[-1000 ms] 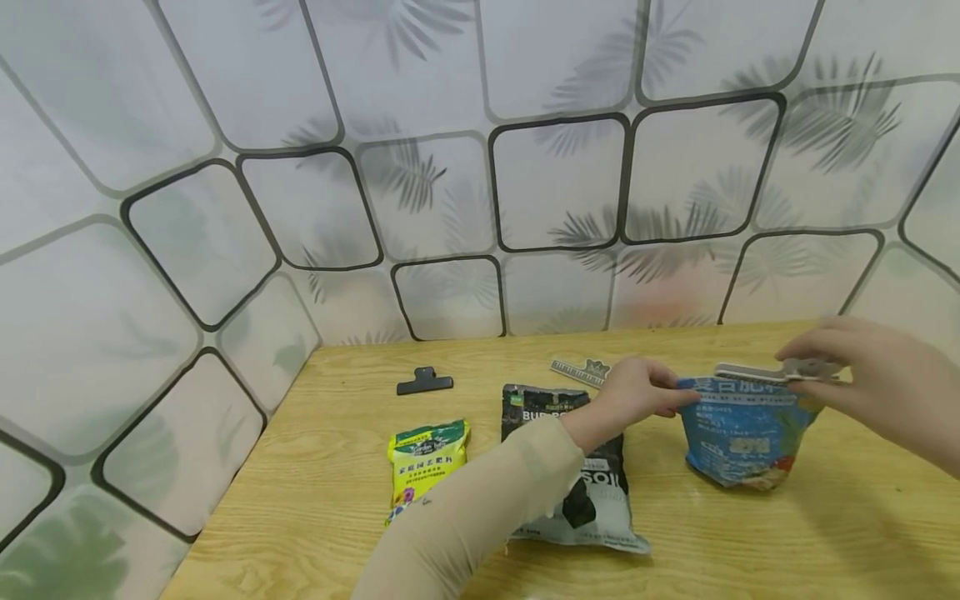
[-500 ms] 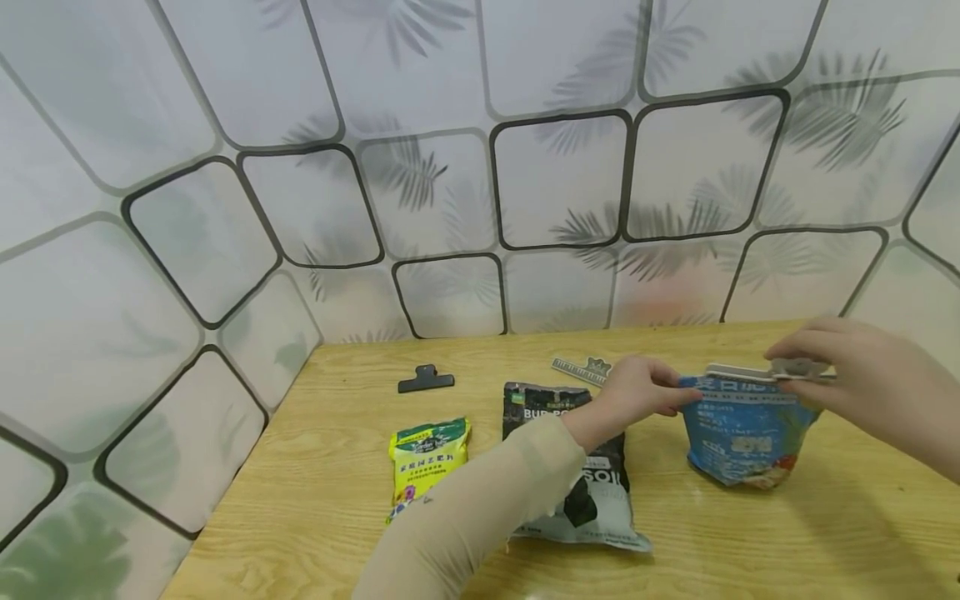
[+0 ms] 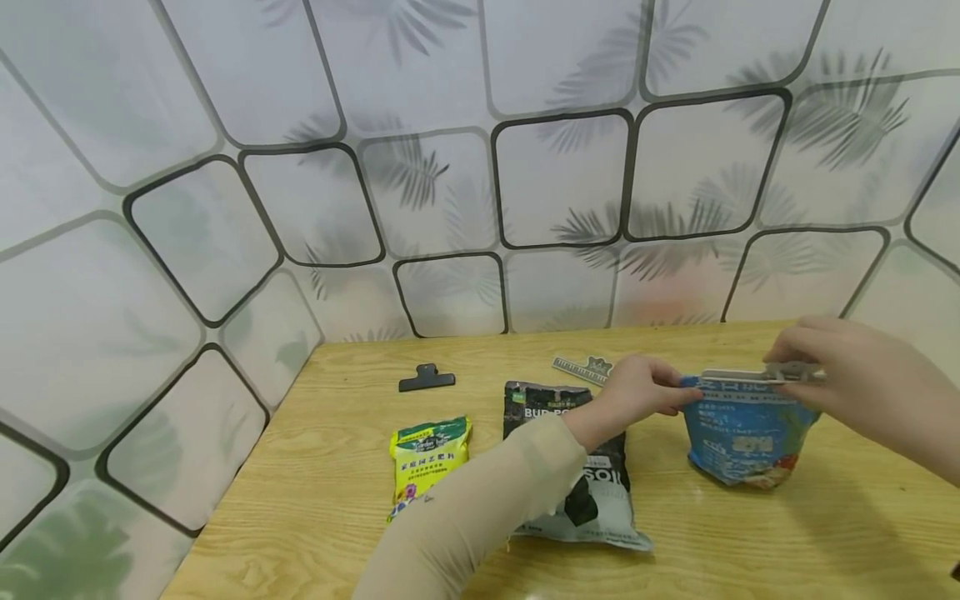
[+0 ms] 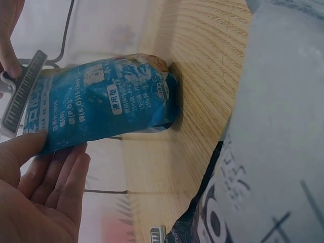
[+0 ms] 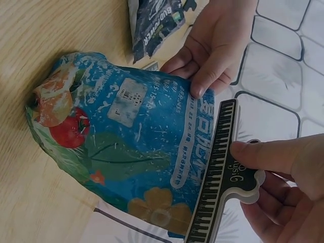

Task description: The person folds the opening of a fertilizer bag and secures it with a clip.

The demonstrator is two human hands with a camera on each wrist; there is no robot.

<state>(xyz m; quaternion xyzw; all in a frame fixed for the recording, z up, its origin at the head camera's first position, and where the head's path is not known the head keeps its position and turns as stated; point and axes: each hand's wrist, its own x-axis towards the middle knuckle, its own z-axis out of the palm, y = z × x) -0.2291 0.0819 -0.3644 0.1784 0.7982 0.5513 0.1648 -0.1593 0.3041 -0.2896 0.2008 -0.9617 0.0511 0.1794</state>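
Observation:
A blue fertilizer bag (image 3: 742, 446) with plant pictures stands upright on the wooden table at the right. My left hand (image 3: 637, 387) pinches its top left corner between thumb and fingers. With thumb and fingers my right hand (image 3: 832, 358) grips the handle of a wide clip (image 5: 215, 177) printed with piano keys. The clip's long bar lies along the bag's top edge in the right wrist view; whether its jaws bite the edge fully I cannot tell. The left wrist view shows the same bag (image 4: 106, 101) with the clip bar across its top.
A black and grey soil bag (image 3: 570, 500) lies under my left forearm. Left of it is a small yellow-green bag (image 3: 427, 458). A black clip (image 3: 426, 378) and another piano-key clip (image 3: 581, 369) lie toward the back, before a patterned wall covering (image 3: 555, 183).
My right hand has shifted slightly left with the clip, whose bar has come down a little along the bag's top edge. The left hand keeps its pinch on the corner.

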